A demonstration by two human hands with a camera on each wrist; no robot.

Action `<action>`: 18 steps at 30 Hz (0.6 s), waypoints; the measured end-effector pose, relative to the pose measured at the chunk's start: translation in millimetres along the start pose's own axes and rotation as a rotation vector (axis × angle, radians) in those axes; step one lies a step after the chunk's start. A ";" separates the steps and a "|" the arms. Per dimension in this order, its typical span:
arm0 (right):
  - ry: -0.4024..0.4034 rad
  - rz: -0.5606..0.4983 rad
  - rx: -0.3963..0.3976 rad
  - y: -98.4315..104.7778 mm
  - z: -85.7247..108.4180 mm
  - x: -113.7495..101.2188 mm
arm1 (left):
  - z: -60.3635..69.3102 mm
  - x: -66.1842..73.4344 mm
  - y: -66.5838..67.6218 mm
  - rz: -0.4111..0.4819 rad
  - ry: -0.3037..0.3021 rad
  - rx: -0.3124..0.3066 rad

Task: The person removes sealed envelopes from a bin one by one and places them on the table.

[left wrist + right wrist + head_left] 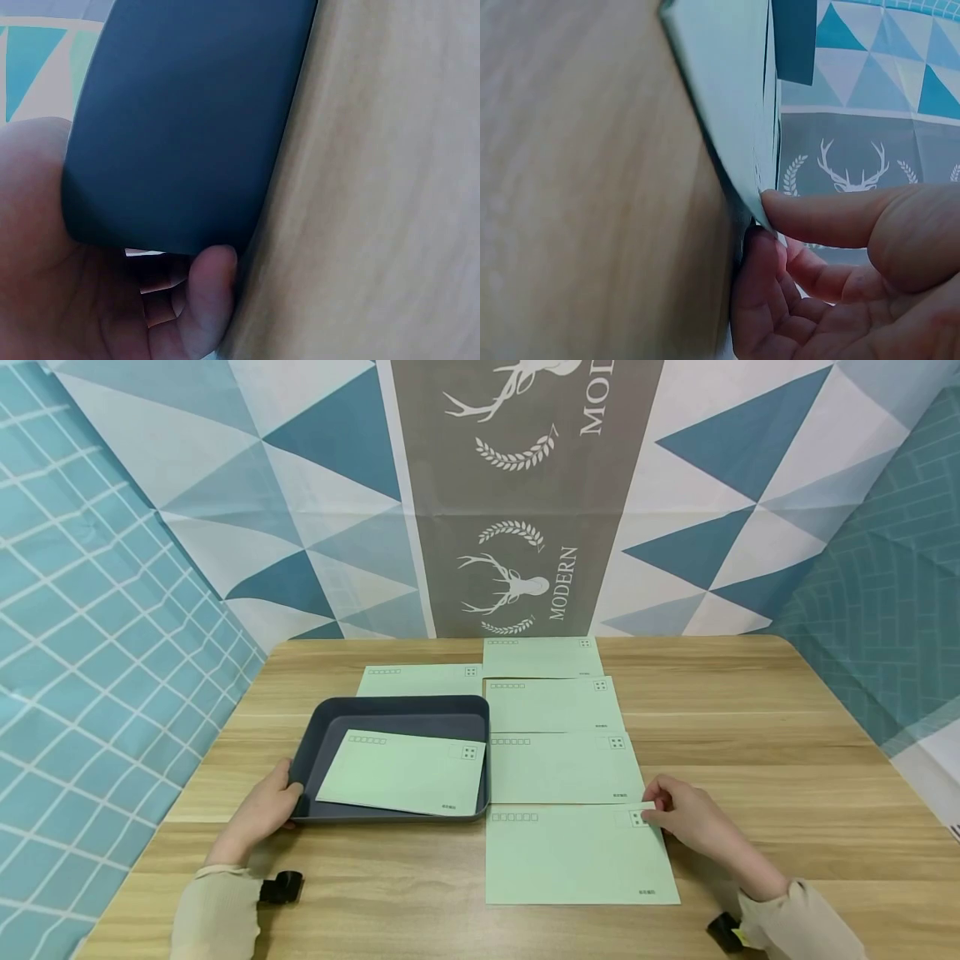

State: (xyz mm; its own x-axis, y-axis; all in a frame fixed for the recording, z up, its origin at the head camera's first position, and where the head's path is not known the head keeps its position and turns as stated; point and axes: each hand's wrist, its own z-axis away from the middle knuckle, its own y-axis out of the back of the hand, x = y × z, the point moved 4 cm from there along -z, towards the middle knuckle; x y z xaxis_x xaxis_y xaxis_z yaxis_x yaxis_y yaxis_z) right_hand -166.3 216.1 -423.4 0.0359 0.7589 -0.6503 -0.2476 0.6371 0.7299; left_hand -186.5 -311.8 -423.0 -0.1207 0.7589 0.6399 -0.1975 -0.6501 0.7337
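Note:
At the left end of a dark grey tray (405,708), my left hand (258,810) grips the rim and corner. In the left wrist view the hand (112,300) wraps the tray's end wall (187,127), thumb on one side and fingers on the other. One pale green envelope (405,777) lies slightly tilted in the tray. My right hand (693,818) pinches the upper right corner of the nearest envelope (577,860) in the column right of the tray. The right wrist view shows that envelope's corner (727,142) between thumb and fingers of the hand (840,262), lifted a little.
Behind the nearest envelope lie several more in a column: one (562,768), another (551,706) and a far one (540,658). Another envelope (420,678) is partly hidden behind the tray. All rest on a wooden table (750,718) backed by a patterned cloth (517,485).

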 end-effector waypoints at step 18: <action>-0.052 0.074 0.019 -2.1 -5.2 1.3 | 1.3 1.7 0.4 0.005 -0.007 0.015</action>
State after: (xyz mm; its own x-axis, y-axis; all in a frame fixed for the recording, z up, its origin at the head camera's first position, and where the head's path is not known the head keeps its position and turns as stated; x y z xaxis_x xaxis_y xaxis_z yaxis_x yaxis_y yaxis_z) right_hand -170.8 215.0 -426.9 0.0683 0.8093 -0.5833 -0.2330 0.5815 0.7795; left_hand -185.5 -310.8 -421.3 -0.1147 0.7555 0.6450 -0.1824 -0.6542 0.7340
